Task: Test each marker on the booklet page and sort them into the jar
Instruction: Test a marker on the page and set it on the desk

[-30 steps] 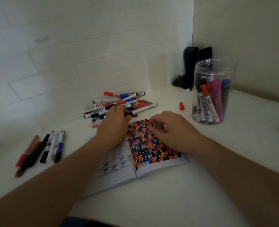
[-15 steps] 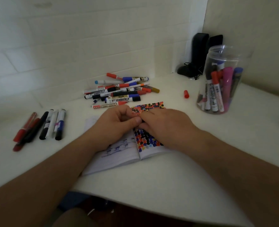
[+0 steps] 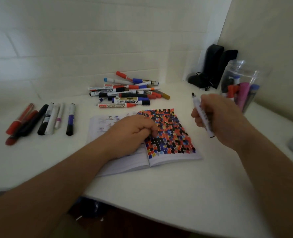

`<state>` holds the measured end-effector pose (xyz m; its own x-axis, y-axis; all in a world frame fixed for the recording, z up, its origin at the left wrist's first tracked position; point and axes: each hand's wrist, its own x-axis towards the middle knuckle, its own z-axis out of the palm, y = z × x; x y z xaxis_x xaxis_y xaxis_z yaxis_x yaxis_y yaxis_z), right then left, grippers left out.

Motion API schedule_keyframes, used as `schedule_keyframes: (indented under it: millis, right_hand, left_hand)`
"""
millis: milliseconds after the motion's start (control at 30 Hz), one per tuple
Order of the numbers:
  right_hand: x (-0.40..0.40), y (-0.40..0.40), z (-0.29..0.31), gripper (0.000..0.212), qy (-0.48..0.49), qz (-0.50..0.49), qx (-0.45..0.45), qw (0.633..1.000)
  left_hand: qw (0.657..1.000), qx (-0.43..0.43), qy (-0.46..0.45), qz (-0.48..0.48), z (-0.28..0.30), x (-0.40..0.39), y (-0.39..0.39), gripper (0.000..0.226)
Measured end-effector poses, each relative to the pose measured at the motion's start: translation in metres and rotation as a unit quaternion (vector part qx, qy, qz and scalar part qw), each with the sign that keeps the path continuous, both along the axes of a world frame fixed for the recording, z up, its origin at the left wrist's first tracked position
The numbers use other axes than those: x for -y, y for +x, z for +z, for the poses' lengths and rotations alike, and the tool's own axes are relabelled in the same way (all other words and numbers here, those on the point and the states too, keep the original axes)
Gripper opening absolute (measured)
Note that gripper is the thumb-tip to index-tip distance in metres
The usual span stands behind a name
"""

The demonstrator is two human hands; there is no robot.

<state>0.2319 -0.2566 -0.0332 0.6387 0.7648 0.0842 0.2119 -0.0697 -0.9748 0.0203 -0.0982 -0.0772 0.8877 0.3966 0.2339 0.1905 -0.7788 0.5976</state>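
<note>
White-barrelled marker (image 3: 202, 115), uncapped, black tip up, gripped in the right hand (image 3: 216, 117) beside the booklet (image 3: 168, 134). Turn the tip down and dab a bare spot of the page before moving it to the jar (image 3: 240, 83). Left hand (image 3: 133, 131), fingers curled, rests on the booklet; whether it holds the cap is hidden.

Uncapped marker (image 3: 202, 115) raised beside open booklet (image 3: 173, 134) — jar (image 3: 240, 83) upright.

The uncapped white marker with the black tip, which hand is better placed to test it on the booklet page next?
Right. The right hand already grips the uncapped white marker beside the open booklet's dotted page, while the left hand rests curled on it.
</note>
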Motion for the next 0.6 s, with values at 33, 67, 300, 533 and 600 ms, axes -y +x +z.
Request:
schedule_keyframes:
  millis: [33, 67, 300, 533, 600]
  right_hand:
    - [0.004, 0.006, 0.002, 0.019, 0.044, 0.033, -0.131, 0.99]
    - [0.007, 0.012, 0.003, 0.027, 0.08, 0.07, -0.226, 0.968]
    - [0.008, 0.002, -0.009, 0.026, 0.127, 0.277, -0.273, 0.913]
    - [-0.002, -0.055, -0.026, 0.018, 0.021, 0.293, -0.091, 0.952]
    - [-0.002, -0.064, -0.026, 0.022, -0.015, 0.268, -0.014, 0.963]
  left_hand:
    - [1.0, -0.014, 0.024, -0.006, 0.0, 0.0, 0.002, 0.025]
    - [0.999, -0.023, 0.042, -0.011, -0.001, -0.001, 0.003, 0.02]
    - [0.997, -0.058, -0.028, -0.035, 0.002, -0.009, 0.001, 0.036]
    - [0.993, -0.098, -0.056, -0.034, 0.008, -0.009, 0.001, 0.051]
    - [0.993, -0.104, -0.053, -0.034, 0.009, -0.008, 0.002, 0.051]
